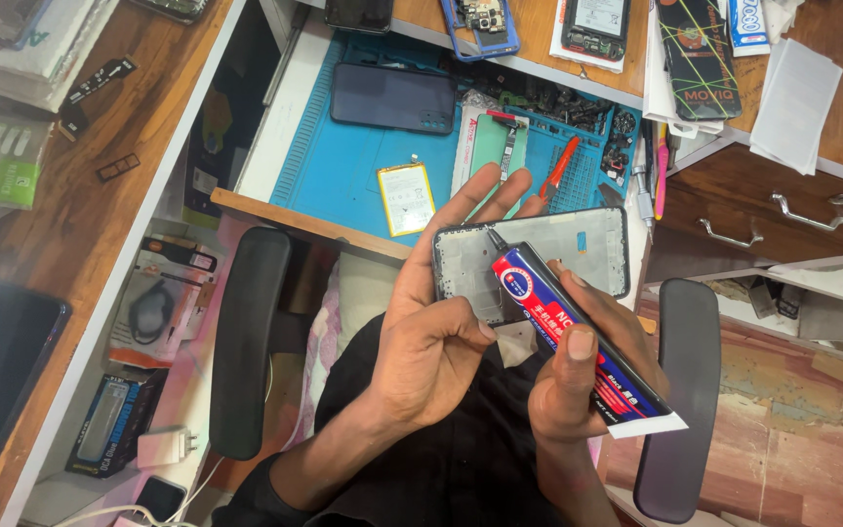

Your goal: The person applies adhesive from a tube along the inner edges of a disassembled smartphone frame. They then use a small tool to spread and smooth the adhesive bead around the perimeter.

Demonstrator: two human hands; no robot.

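Two hands work above the lap: the left hand (431, 337) grips a phone frame (578, 244), the right hand (578, 376) clamps a glue tube (578, 337), nozzle touching the frame's top edge.

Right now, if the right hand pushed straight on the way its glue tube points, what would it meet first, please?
Probably the phone frame: the right hand aims the glue tube nozzle at its upper-left corner, seemingly almost touching.
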